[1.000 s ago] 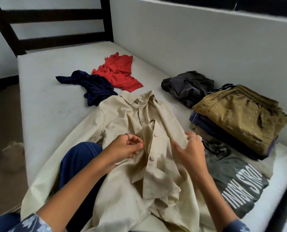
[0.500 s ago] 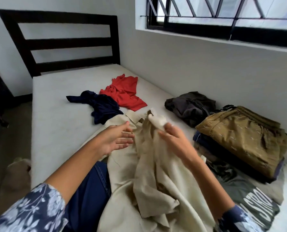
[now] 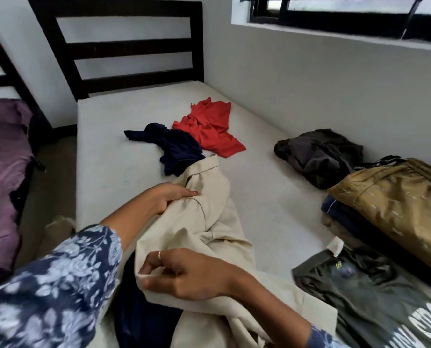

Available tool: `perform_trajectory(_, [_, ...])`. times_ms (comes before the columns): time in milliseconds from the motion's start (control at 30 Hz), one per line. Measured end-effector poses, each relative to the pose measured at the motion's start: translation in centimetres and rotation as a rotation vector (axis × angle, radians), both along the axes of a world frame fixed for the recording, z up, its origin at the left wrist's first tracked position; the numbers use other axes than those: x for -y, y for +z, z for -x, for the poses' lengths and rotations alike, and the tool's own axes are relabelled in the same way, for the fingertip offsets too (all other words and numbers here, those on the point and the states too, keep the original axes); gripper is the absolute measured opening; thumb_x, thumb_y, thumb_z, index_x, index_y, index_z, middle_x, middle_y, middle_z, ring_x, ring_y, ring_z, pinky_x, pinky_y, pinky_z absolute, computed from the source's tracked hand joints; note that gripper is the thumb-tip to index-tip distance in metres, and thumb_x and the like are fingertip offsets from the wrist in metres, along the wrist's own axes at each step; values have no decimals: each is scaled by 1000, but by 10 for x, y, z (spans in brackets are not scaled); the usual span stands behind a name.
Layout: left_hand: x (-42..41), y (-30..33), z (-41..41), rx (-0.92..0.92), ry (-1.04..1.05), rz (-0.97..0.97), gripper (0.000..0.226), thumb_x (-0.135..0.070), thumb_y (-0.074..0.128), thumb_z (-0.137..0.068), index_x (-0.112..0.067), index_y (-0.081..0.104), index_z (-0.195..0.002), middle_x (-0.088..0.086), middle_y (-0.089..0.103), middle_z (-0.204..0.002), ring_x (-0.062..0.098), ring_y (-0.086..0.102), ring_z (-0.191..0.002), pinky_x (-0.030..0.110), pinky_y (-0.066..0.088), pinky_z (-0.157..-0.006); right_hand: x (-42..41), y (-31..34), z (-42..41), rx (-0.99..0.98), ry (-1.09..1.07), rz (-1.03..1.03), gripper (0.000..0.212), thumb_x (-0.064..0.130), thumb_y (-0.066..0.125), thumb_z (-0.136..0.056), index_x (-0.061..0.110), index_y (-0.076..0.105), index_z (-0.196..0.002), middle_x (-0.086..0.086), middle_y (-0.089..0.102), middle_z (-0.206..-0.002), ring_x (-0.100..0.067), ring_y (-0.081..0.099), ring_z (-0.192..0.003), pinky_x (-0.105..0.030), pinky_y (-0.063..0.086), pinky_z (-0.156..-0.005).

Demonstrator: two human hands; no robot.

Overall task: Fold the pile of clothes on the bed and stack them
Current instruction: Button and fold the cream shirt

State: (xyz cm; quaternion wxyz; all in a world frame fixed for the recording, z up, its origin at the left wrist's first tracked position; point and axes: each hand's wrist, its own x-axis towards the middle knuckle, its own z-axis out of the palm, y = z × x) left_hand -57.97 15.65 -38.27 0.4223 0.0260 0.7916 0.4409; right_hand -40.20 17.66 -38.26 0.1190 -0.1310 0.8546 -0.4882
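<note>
Beige button-up cotton shirt [image 3: 209, 217]: a second ago spread open and flat, front up with buttons showing, collar pointing at the crumpled red cloth garment [image 3: 209, 129]. Half a second ago bunched and lifted between both hands. Now gathered into a narrower bundle, one side laid over the other, buttons out of sight, collar end beside the crumpled navy cloth garment [image 3: 176, 151].

Left hand [image 3: 169, 197]: was curled at the shirt's middle, then opened; now flat on the shirt's upper part, near the collar.

Right hand [image 3: 184, 275]: was at the placket, then raised; now crossed to the shirt's lower left edge, pinching a fold of it.
</note>
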Motion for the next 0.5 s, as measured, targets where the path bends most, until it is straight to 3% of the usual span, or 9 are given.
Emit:
perform_trajectory(100, [-14,-12,11,-90,59,-1,32,-10,55,-94,1,54,-124,14,64,-100,26,62,-85,33,50,-70,-23,1,10,-34,-71,32,22,24,50,-100,7,63,-102,3,62,-86,-5,55,-74,-15,43,-70])
perform_trajectory(167, [-19,-20,20,-143,74,-53,45,-19,63,-91,2,52,-129,14,61,-122,27,60,-106,30,48,-82,-50,4,20,-12,-230,114,24,21,47,-101,4,64,-98,1,64,-85,-7,59,-70,-20,49,-68])
perform_trajectory(233, [-23,-24,30,-127,39,-99,55,-29,72,-84,2,54,-126,13,59,-127,28,57,-116,32,46,-92,-82,4,31,-16,-410,146,23,17,46,-101,4,63,-92,-4,66,-86,-13,62,-70,-28,50,-68])
perform_trajectory(333, [-28,-9,43,-158,-15,-120,40,-23,67,-89,0,58,-121,14,64,-114,29,63,-101,34,51,-79,-131,2,57,-60,-628,77,17,12,48,-99,10,61,-88,-9,68,-89,-15,62,-68,-26,49,-62])
perform_trajectory(400, [-31,10,45,-124,-94,-209,35,-24,65,-91,-3,58,-118,13,66,-109,26,64,-93,38,53,-80,-159,-3,73,-24,-734,24,8,9,50,-96,10,58,-98,-13,65,-95,-16,63,-68,-27,51,-62])
perform_trajectory(500, [-34,51,46,-51,-296,-331,34,-22,68,-86,-9,63,-117,12,67,-114,28,64,-104,42,49,-95,-193,-12,98,100,-874,-32,36,0,49,-91,7,46,-126,-13,58,-101,-23,61,-77,-38,54,-74])
